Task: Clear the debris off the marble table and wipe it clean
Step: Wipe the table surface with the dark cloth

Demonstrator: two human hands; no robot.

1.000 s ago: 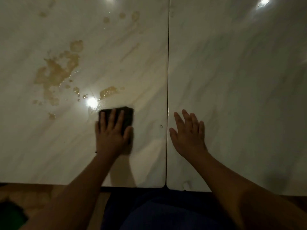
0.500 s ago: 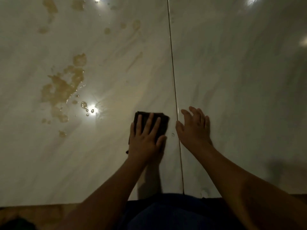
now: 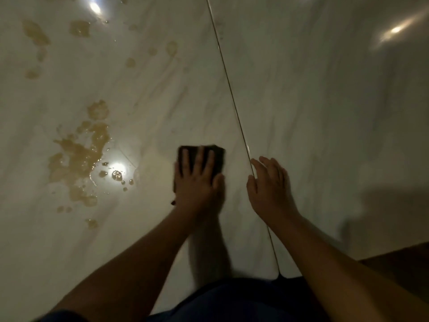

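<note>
My left hand (image 3: 197,182) lies flat on a dark cloth (image 3: 218,156) and presses it onto the white marble table (image 3: 325,112), fingers straight. Most of the cloth is hidden under the hand. My right hand (image 3: 270,189) rests palm down on the marble just right of the seam (image 3: 232,101), fingers straight and holding nothing. A large brown wet spill (image 3: 79,159) spreads left of the cloth, apart from it, with smaller brown spots (image 3: 80,27) farther back.
The table's near edge (image 3: 255,275) runs right in front of my body. A brown floor (image 3: 399,263) shows at the lower right. Bright lamp reflections (image 3: 118,169) glare on the wet surface.
My left hand has slid the cloth to the right, from beside the spill toward the seam. A brown patch near the cloth's earlier spot is gone. The right hand stayed by the seam.
</note>
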